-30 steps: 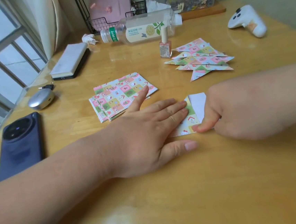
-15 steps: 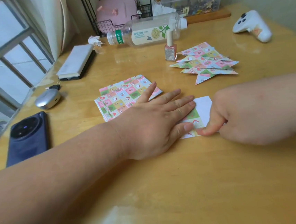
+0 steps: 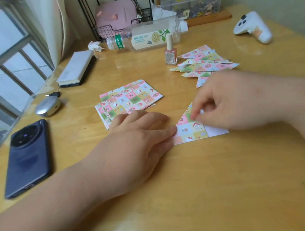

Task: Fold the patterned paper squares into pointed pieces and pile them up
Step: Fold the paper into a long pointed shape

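A partly folded patterned paper [image 3: 190, 130] lies on the wooden table [image 3: 192, 186], with a slanted patterned flap and a white strip showing at its right. My left hand [image 3: 140, 135] pins its left corner with the fingertips. My right hand [image 3: 228, 102] pinches the upper edge of the folded flap. A stack of flat patterned squares [image 3: 129, 99] lies just behind my left hand. Behind my right hand sits a pile of folded pointed pieces [image 3: 204, 63], its near side partly hidden by that hand.
A dark phone [image 3: 28, 157] and a silver earbud case [image 3: 48, 106] lie at the left. Farther back are a notebook [image 3: 76, 68], a plastic bottle on its side [image 3: 147, 36], a nail polish bottle [image 3: 170, 53] and a white controller [image 3: 251, 27].
My left hand has slid back off the paper to its left corner. My right hand has moved from pressing the bottom edge up to the flap, now folded over diagonally.
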Motion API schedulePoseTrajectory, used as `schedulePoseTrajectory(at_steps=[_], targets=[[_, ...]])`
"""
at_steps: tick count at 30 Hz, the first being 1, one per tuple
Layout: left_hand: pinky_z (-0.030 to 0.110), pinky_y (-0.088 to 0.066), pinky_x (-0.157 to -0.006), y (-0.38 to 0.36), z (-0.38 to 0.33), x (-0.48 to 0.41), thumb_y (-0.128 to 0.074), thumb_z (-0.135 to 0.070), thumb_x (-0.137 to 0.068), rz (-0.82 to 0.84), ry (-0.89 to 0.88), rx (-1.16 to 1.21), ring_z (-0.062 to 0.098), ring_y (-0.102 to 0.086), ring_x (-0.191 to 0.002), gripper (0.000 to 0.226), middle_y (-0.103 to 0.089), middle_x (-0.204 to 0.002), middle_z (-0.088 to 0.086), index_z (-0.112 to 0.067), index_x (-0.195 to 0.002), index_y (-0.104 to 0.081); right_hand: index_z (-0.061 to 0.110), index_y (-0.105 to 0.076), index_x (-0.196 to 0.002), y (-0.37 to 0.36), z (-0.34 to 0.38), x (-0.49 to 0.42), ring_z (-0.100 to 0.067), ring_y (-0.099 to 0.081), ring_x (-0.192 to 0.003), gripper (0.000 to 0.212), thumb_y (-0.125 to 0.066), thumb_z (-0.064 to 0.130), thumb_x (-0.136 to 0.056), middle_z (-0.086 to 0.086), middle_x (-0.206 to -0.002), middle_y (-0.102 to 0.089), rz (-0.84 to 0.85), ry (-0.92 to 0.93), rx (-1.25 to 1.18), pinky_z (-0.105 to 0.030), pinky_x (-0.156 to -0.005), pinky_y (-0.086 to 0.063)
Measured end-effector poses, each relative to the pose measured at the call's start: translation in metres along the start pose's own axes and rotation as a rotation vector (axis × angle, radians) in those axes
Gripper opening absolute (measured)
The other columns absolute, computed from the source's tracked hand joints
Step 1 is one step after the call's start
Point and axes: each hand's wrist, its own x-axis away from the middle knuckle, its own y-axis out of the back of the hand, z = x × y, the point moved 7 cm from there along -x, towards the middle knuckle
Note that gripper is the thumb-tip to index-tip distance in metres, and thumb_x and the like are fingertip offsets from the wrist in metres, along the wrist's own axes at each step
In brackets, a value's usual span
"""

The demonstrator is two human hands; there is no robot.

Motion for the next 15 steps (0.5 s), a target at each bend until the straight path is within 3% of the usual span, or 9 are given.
schedulePoseTrajectory(at_steps=[2,4,6,9,12,15], targets=[[0.041,-0.033,-0.101,0.001,0.002,-0.001,-0.034,-0.06,-0.097,-0.052,0.062,0.085,0.014,-0.046,-0.119,0.045,-0.052,-0.131,-0.018,-0.047,-0.128,-0.064,0.035,-0.075,-0.096,0.005,-0.005,-0.011,0.003,-0.06,-0.082,0.014,-0.07,0.033,-0.084,0.021,-0.081,-0.067,-0.169,0.081,-0.03,-0.023,-0.077,-0.052],[0.04,-0.034,-0.099,0.003,0.004,-0.006,-0.043,-0.063,-0.092,-0.098,0.121,0.152,0.012,-0.046,-0.112,0.039,-0.053,-0.12,-0.018,-0.049,-0.118,-0.069,0.036,-0.07,-0.11,0.0,0.001,-0.019,0.003,-0.052,-0.105,0.03,-0.072,0.038,-0.081,0.022,-0.103,-0.061,-0.15,0.159,0.024,-0.024,-0.094,-0.045],[0.042,-0.039,-0.099,0.005,0.007,-0.011,-0.054,-0.064,-0.086,-0.117,0.198,0.262,0.011,-0.048,-0.107,0.033,-0.052,-0.11,-0.019,-0.049,-0.108,-0.073,0.039,-0.063,-0.116,-0.01,0.0,-0.025,0.003,-0.048,-0.112,0.038,-0.072,0.043,-0.079,0.022,-0.11,-0.055,-0.071,0.172,0.045,-0.025,-0.099,-0.043],[0.038,-0.046,-0.097,0.009,0.011,-0.02,-0.073,-0.058,-0.081,-0.067,0.311,0.386,0.008,-0.052,-0.104,0.027,-0.052,-0.105,-0.019,-0.04,-0.1,-0.07,0.039,-0.059,-0.103,-0.011,-0.004,-0.027,-0.001,-0.053,-0.096,0.032,-0.074,0.044,-0.075,0.017,-0.098,-0.055,-0.027,0.12,0.05,-0.031,-0.086,-0.05],[0.025,-0.048,-0.085,0.013,0.011,-0.03,-0.076,-0.052,-0.079,0.071,0.366,0.362,0.003,-0.055,-0.096,0.028,-0.053,-0.102,-0.02,-0.041,-0.098,-0.059,0.037,-0.058,-0.091,-0.01,-0.006,-0.025,-0.005,-0.053,-0.079,0.025,-0.074,0.046,-0.075,0.012,-0.086,-0.054,0.006,0.076,0.061,-0.032,-0.071,-0.05],[0.02,-0.051,-0.075,0.015,0.006,-0.04,-0.077,-0.045,-0.081,0.157,0.34,0.336,-0.001,-0.06,-0.085,0.018,-0.061,-0.093,-0.019,-0.036,-0.093,-0.066,0.032,-0.062,-0.081,-0.011,-0.008,-0.022,-0.005,-0.055,-0.073,0.014,-0.072,0.042,-0.079,0.014,-0.078,-0.059,0.014,0.074,0.038,-0.033,-0.067,-0.051]])
